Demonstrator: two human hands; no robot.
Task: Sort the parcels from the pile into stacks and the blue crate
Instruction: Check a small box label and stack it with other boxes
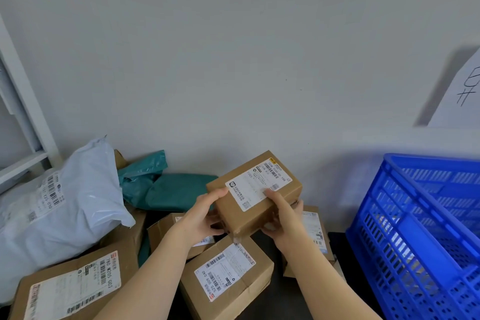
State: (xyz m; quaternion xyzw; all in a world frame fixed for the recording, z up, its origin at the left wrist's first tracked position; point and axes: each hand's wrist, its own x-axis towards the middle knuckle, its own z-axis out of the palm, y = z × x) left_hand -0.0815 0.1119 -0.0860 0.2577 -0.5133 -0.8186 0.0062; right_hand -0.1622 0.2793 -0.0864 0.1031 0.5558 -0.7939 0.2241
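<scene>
Head view: my left hand [201, 212] and right hand [283, 218] grip a small brown box [255, 189] (label up) above the parcel pile [223, 275], left of the blue crate [420, 236].

A plain pale grey wall [233, 47] is seen across the background. A white shelf frame [23, 112] is set against it at far left. A white paper sheet [459, 96], marked with handwritten strokes, is seen at the right edge.
</scene>
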